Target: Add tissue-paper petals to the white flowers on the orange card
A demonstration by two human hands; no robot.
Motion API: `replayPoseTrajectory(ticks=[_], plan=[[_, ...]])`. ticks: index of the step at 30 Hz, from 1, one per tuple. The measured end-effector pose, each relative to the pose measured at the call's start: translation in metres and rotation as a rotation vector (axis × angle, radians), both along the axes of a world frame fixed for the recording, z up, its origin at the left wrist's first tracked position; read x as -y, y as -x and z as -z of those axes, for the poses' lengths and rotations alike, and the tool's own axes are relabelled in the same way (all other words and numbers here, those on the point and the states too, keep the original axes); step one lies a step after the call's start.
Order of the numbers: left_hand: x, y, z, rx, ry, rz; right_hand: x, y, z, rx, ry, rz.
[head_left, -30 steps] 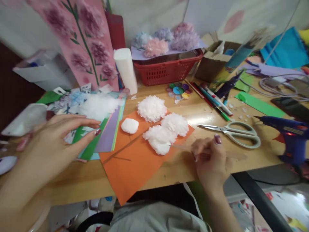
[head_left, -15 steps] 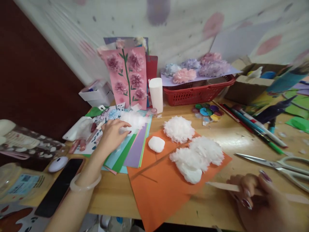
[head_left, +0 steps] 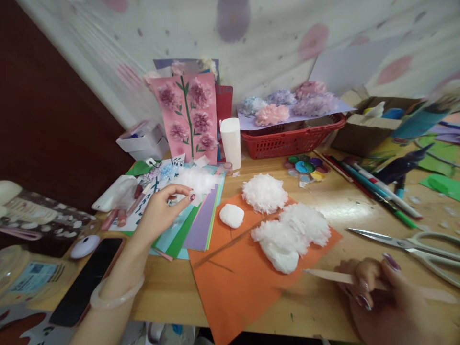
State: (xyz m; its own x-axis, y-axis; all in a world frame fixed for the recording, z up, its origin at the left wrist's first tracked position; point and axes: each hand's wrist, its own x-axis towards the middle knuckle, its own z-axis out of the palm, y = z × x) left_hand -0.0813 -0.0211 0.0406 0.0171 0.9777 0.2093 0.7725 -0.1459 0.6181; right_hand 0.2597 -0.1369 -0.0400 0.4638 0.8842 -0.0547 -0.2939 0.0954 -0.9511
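Observation:
My left hand [head_left: 168, 206] pinches a small piece of thin white paper [head_left: 196, 200] between thumb and finger, beside a pile of white tissue pieces [head_left: 201, 180] on coloured sheets. In my right hand [head_left: 384, 292], low on the right, lies a slim pale pink tool [head_left: 328, 276] with a pointed tip aimed left; its exact kind is unclear. Between the hands is an orange sheet [head_left: 230, 292] with a brown drawn stem. On it sit a bare white pad [head_left: 232, 216], a fluffy white flower [head_left: 265, 192] and two joined white tufts [head_left: 305, 223] with a partly uncovered pad [head_left: 283, 259].
Scissors [head_left: 402, 243] lie just beyond my right hand, with pens [head_left: 381, 187] behind them. A red basket [head_left: 291, 141] topped with paper flowers, a white roll [head_left: 230, 143] and a pink flower picture [head_left: 187, 120] stand at the back. A phone [head_left: 88, 280] lies left.
My left hand has drawn back slightly from the tissue pile, its thumb and finger closing on a small white piece. My right hand keeps the pink tool in about the same place.

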Motion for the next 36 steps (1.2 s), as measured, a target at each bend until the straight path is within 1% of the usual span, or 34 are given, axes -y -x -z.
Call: replayPoseTrajectory(ticks=[1, 3, 5, 7, 9, 11, 13, 15, 17, 18, 19, 20, 22, 25, 27, 30, 31, 33, 36], plan=[[0.009, -0.005, -0.002, 0.102, 0.043, 0.003, 0.000, 0.001, -0.001, -0.004, -0.008, 0.004], [0.029, -0.020, -0.003, 0.405, 0.205, 0.017, 0.002, 0.005, -0.004, -0.014, -0.038, 0.011], [0.048, -0.039, 0.000, 0.642, 0.362, 0.078, 0.004, 0.012, -0.008, -0.006, -0.068, -0.058], [0.064, -0.058, 0.007, 0.761, 0.478, 0.149, 0.007, 0.020, -0.010, 0.022, -0.074, -0.174], [0.075, -0.075, 0.015, 0.792, 0.546, 0.208, 0.010, 0.028, -0.011, 0.050, -0.075, -0.242], [0.080, -0.086, 0.023, 0.759, 0.579, 0.258, 0.013, 0.033, -0.010, 0.064, -0.071, -0.263], [0.080, -0.090, 0.029, 0.652, 0.550, 0.282, 0.015, 0.034, -0.010, 0.066, -0.056, -0.266], [0.077, -0.087, 0.035, 0.428, 0.414, 0.246, 0.016, 0.034, -0.010, 0.065, -0.040, -0.257], [0.073, -0.078, 0.038, 0.147, 0.221, 0.154, 0.016, 0.032, -0.009, 0.063, -0.036, -0.236], [0.071, -0.072, 0.038, 0.045, 0.152, 0.114, 0.016, 0.032, -0.009, 0.064, -0.040, -0.231], [0.071, -0.066, 0.038, -0.007, 0.120, 0.090, 0.016, 0.031, -0.008, 0.068, -0.048, -0.231], [0.072, -0.061, 0.038, -0.007, 0.115, 0.079, 0.016, 0.030, -0.008, 0.070, -0.057, -0.233], [0.075, -0.054, 0.035, 0.091, 0.142, 0.067, 0.015, 0.029, -0.006, 0.071, -0.075, -0.254], [0.084, -0.054, 0.030, 0.294, 0.242, 0.037, 0.016, 0.028, -0.005, 0.066, -0.078, -0.290], [0.087, -0.055, 0.029, 0.352, 0.296, 0.023, 0.016, 0.028, -0.004, 0.079, -0.069, -0.307], [0.085, -0.053, 0.027, 0.259, 0.242, -0.059, 0.016, 0.029, -0.004, 0.094, -0.058, -0.310], [0.083, -0.051, 0.026, 0.237, 0.244, -0.066, 0.016, 0.030, -0.004, 0.091, -0.055, -0.307], [0.080, -0.046, 0.023, 0.190, 0.243, -0.053, 0.015, 0.031, -0.004, 0.076, -0.049, -0.288], [0.079, -0.041, 0.020, 0.056, 0.142, -0.036, 0.017, 0.031, -0.005, 0.064, -0.054, -0.279]])
